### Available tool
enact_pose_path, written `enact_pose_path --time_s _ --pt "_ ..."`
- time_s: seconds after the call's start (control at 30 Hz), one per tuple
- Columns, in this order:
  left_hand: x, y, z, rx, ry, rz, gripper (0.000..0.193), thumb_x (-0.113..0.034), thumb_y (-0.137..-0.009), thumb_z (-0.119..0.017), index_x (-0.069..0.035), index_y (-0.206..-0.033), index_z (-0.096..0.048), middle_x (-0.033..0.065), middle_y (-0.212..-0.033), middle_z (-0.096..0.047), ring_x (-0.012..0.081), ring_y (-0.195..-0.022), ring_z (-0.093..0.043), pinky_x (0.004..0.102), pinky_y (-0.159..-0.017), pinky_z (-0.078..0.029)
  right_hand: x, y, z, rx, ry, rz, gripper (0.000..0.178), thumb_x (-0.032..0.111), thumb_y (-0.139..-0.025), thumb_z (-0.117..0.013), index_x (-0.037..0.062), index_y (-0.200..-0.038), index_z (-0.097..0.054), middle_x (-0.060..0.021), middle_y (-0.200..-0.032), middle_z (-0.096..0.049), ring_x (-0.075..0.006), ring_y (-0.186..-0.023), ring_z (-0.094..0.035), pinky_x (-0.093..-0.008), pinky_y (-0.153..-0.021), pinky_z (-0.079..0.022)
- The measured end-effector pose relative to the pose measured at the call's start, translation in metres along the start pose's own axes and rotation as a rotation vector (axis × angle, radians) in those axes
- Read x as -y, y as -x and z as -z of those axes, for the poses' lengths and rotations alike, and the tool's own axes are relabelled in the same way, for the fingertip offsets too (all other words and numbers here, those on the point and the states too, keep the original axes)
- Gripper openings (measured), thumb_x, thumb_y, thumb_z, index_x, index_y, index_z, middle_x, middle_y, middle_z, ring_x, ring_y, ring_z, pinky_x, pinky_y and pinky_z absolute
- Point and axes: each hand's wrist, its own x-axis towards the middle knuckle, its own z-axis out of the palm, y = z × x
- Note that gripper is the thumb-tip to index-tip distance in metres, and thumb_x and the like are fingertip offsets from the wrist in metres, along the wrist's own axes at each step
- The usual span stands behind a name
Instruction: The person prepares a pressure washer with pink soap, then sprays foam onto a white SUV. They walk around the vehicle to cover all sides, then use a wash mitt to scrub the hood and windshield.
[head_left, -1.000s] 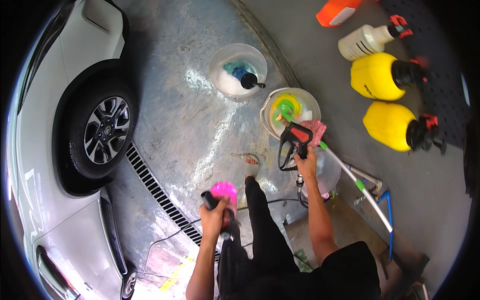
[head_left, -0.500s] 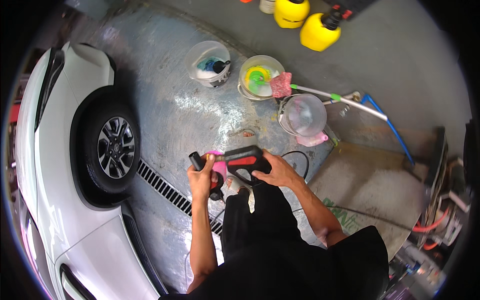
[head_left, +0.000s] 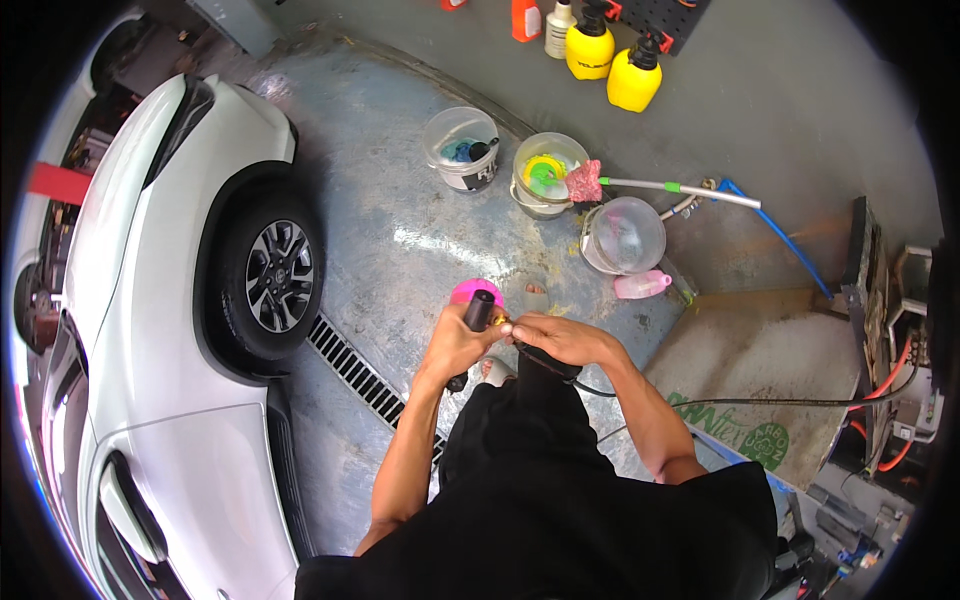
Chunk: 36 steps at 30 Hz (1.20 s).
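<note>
Left hand (head_left: 452, 347) wrapped round black sprayer (head_left: 479, 309), right fingers (head_left: 535, 330) pinching brass fitting (head_left: 501, 320), hands closer than before, green printing (head_left: 765, 446) right of fingers

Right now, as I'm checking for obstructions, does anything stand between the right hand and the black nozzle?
Yes: the left hand grips the black nozzle, and its thumb, beside a small yellow piece, lies between that and the right hand.

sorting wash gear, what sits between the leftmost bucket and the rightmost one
In the head view, another bucket sits between them, holding a yellow and green item, with a pink mop head at its right edge.
</note>
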Motion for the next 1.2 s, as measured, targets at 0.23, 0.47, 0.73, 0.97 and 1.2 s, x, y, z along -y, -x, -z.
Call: enact_pose_path --time_s 0.23,0.47,0.73,0.97,1.2 --pt "-0.019 0.024 -0.019 -0.036 -0.197 -0.149 0.021 -0.016 -0.086 -0.08 -0.001 -0.095 -0.07 0.0067 -0.072 -0.062 0.0141 -0.047 -0.055 0.0354 -0.045 -0.044 0.019 0.037 0.0 -0.202 0.511 0.051 0.062 0.053 -0.102 -0.047 0.0036 -0.14 -0.052 -0.0198 -0.152 -0.043 -0.0385 -0.141 -0.039 -0.0452 -0.117 -0.03" --pt "-0.04 0.02 -0.018 -0.096 -0.379 -0.219 0.028 -0.026 -0.085 -0.08 0.001 -0.086 -0.071 0.0149 -0.067 -0.068 0.0268 -0.057 -0.064 0.0402 -0.059 -0.051 0.004 0.01 0.035 0.289 -0.541 -0.027 0.048 0.039 -0.103 -0.053 0.0081 -0.14 -0.053 -0.0048 -0.122 -0.06 -0.0143 -0.098 -0.06 -0.028 -0.07 -0.055" --pt "-0.044 0.016 -0.008 -0.199 -0.101 -0.062 0.039 -0.034 -0.09 -0.075 0.002 -0.078 -0.067 0.0077 -0.061 -0.065 0.0168 -0.047 -0.058 0.0359 -0.047 -0.045 0.009 -0.024 0.036 0.177 -0.38 0.012 0.042 0.036 -0.106 -0.051 0.0059 -0.134 -0.058 -0.0075 -0.112 -0.063 -0.0163 -0.091 -0.062 -0.0321 -0.071 -0.057" --pt "-0.036 0.013 -0.009 -0.465 -0.303 0.045 0.036 -0.031 -0.087 -0.076 0.003 -0.079 -0.069 0.0093 -0.057 -0.062 0.0167 -0.049 -0.061 0.0362 -0.047 -0.046 0.003 -0.042 0.027 0.108 -0.218 0.172 0.046 0.037 -0.106 -0.047 0.0013 -0.135 -0.053 -0.0132 -0.116 -0.061 -0.0248 -0.106 -0.059 -0.0366 -0.098 -0.045" --pt "-0.042 0.026 -0.009 -0.448 -0.077 0.229 0.044 -0.04 -0.086 -0.079 0.001 -0.073 -0.068 0.0072 -0.057 -0.061 0.0143 -0.047 -0.06 0.0339 -0.044 -0.046 0.023 -0.047 0.021 0.159 -0.124 0.166 0.045 0.042 -0.107 -0.043 0.0052 -0.132 -0.05 -0.012 -0.102 -0.06 -0.0243 -0.097 -0.059 -0.0375 -0.091 -0.046"
